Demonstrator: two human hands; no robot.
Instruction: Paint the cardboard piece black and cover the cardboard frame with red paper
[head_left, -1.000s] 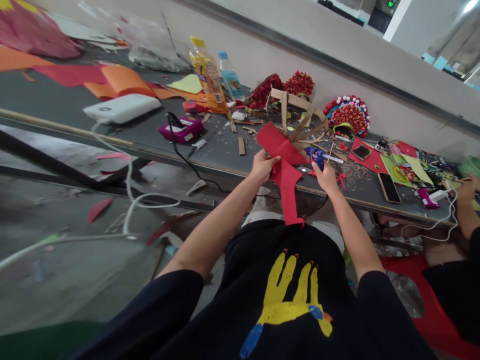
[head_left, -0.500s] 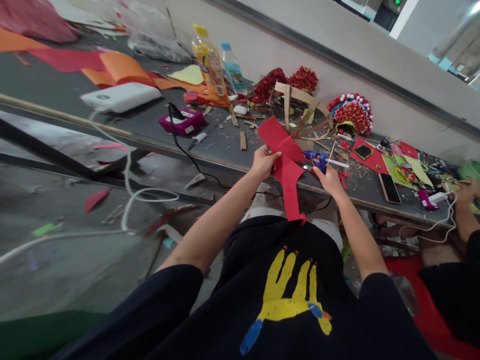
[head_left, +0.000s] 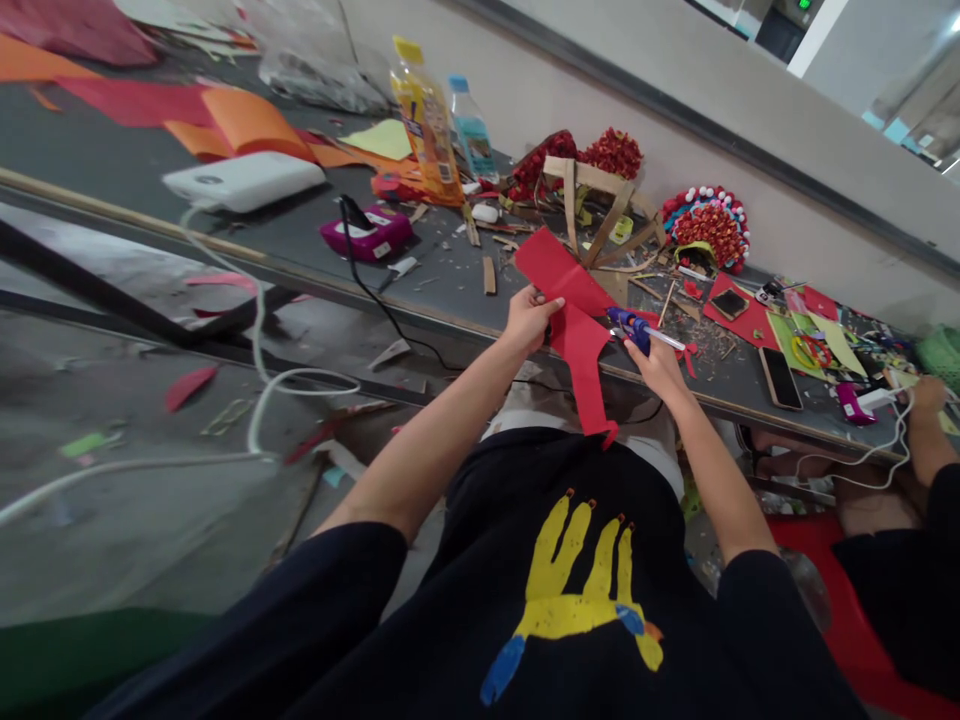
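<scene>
My left hand pinches a red paper piece by its left edge, just over the table's front edge. The piece has a wide upper strip and a long tail that hangs down toward my shirt. My right hand is closed around a blue glue gun with a clear glue stick out of its right end. The gun's left end touches or nearly touches the red paper's right side. Behind the paper stands a frame of bent cardboard strips.
On the table are a white power bank, purple box, orange bottle, blue-capped bottle, beaded red decoration and phone. Another person's hand is at the far right. Cables hang at the front edge.
My right hand and the glue gun have tilted and shifted slightly left, nearer the paper. The red paper's tail has swung a little to the right. My left hand keeps its pinch.
</scene>
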